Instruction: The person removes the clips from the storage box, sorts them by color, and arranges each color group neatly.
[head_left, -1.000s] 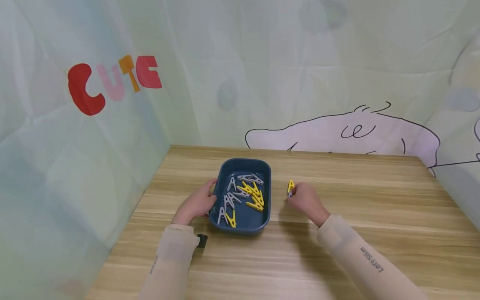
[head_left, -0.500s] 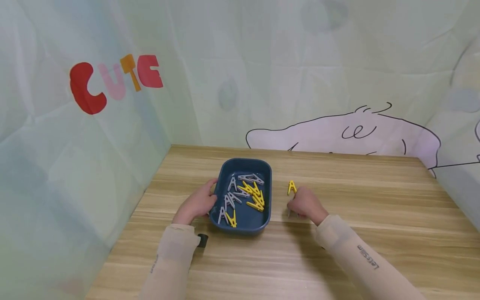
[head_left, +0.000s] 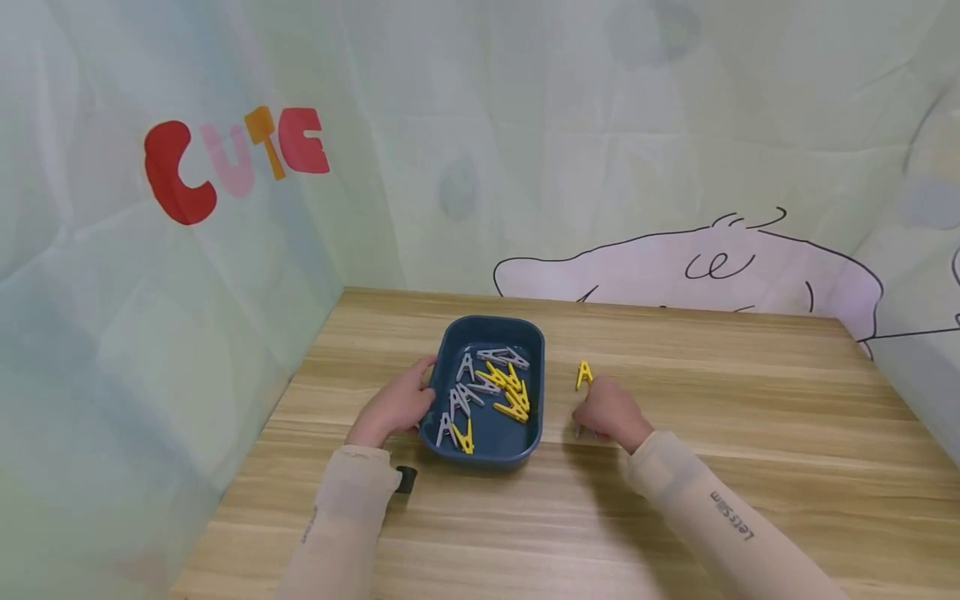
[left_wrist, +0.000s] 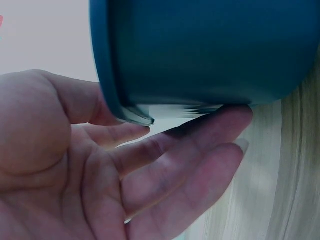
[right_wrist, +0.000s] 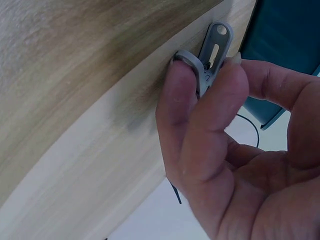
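My left hand (head_left: pixel 395 408) holds the left side of a dark blue plastic bin (head_left: pixel 539 392). In the left wrist view its thumb is at the rim and its fingers lie along the outer wall. Several grey clothespins (head_left: pixel 466 367) and yellow clothespins (head_left: pixel 464 437) lie inside the bin. To the bin's right, my right hand (head_left: pixel 611 411) pinches a grey clothespin (right_wrist: pixel 218 40) between thumb and fingertips, close over the table. Just beyond that hand, a single yellow clothespin (head_left: pixel 583 373) rests on the wood.
The wooden table (head_left: pixel 750 400) extends right and forward. Printed fabric walls (head_left: pixel 600 125) stand along its back and sides. A small black object (head_left: pixel 406 479) shows at the left cuff.
My right hand has drawn slightly back from the yellow clothespin, toward the body, leaving it more visible on the table. The left hand and bin stay put.
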